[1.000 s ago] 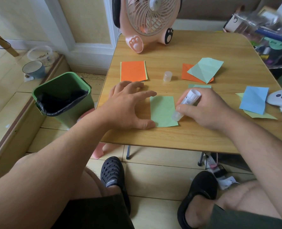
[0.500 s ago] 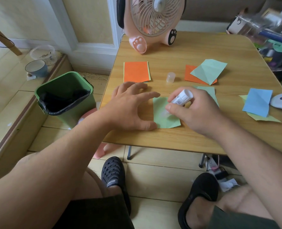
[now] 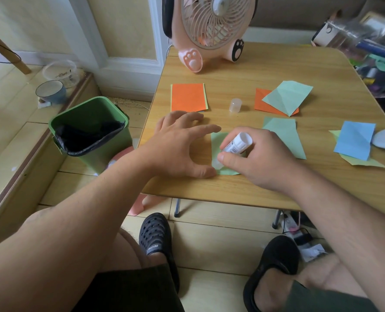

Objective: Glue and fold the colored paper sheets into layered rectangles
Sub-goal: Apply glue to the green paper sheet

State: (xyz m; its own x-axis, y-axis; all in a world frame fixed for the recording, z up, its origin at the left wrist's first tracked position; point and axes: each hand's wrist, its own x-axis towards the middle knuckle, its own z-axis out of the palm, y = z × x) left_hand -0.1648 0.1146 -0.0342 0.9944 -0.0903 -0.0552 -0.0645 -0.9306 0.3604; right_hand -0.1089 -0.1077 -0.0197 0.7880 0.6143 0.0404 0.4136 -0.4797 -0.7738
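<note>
Glue stick (image 3: 236, 144) moved leftward; slipper (image 3: 155, 235) reads "SENMA".

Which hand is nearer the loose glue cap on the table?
Right. The right hand lies just in front of the glue cap; the left hand is farther off, to the cap's front left.

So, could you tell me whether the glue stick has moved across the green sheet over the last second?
Yes. The glue stick has travelled leftwards from the green sheet's right edge.
</note>
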